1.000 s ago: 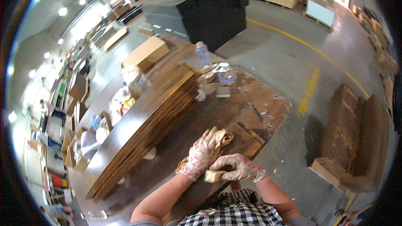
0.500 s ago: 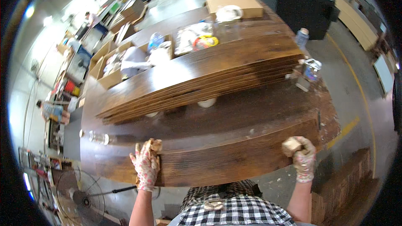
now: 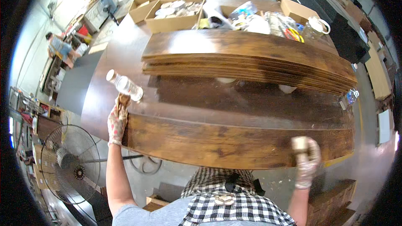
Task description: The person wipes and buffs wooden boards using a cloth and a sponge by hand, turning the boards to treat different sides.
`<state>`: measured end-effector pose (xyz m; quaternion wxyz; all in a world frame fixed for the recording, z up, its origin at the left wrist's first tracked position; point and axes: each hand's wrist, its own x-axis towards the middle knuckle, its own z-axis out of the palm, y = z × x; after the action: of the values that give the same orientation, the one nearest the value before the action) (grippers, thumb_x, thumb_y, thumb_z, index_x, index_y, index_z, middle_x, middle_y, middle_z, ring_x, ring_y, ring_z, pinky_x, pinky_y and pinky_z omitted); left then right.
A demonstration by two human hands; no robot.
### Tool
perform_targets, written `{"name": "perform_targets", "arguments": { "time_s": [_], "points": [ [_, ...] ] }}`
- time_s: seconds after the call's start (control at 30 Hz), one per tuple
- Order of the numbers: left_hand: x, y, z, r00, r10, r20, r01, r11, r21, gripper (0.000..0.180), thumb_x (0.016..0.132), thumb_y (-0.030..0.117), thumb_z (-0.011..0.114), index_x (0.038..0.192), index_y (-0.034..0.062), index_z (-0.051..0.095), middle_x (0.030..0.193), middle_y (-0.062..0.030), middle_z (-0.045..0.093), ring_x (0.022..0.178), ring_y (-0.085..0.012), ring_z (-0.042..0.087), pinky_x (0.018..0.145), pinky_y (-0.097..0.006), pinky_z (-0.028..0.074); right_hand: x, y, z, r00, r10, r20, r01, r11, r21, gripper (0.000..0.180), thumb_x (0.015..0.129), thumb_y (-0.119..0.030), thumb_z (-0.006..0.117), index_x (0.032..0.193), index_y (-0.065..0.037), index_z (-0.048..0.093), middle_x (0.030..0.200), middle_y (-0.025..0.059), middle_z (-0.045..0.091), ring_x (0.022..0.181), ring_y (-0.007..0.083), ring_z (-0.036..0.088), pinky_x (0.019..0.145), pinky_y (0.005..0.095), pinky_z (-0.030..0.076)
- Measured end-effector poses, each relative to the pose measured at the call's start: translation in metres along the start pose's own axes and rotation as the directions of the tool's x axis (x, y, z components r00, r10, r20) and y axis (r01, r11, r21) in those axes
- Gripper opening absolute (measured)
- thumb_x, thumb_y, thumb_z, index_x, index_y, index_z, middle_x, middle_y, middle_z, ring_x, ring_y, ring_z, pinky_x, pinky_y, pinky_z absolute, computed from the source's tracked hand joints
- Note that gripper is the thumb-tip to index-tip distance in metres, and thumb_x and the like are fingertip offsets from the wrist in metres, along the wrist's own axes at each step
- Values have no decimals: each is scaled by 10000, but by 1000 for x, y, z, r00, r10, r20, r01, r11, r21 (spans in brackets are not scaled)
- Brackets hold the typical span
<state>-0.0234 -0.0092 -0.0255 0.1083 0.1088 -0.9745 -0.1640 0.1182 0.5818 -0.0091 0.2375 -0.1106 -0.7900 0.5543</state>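
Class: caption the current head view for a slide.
Gloved left hand at one end of a brown board, right hand holding a pale block.

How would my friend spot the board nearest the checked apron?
Find the big brown table, then its edge nearest the checked apron. A long board lies there, left hand at one end, right hand towards the other. Unlike its neighbours, it's outside the stack.

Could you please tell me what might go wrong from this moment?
The clear bottle might get knocked, since the left hand, holding a brown wad, is very close to it.
The board lies along the near edge of the table, so a pull toward the near side could perhaps slide it off.
The pale block in the right hand might scratch the board if it is rough; blur hides its surface.
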Motion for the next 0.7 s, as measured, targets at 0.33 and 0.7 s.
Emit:
{"name": "perform_targets", "arguments": {
  "time_s": [0.33,0.7],
  "points": [
    [-65,-57,-8,825,-512,240,442,319,-838,292,927,363,561,976,78,601,702,16,582,543,-61,513,481,-206,406,-61,-89,184,522,-568,636,763,644,-50,396,644,-140,760,1018,-112,634,1011,51,631,870,245,609,756,391,484],
    [-169,-44,22,764,-555,330,391,-9,-920,297,941,269,552,1150,60,574,815,8,610,587,-53,518,509,-186,421,-95,-146,356,258,-671,695,850,500,167,397,710,-178,672,1096,-131,593,997,50,588,911,243,569,812,408,439]
  ]
}}
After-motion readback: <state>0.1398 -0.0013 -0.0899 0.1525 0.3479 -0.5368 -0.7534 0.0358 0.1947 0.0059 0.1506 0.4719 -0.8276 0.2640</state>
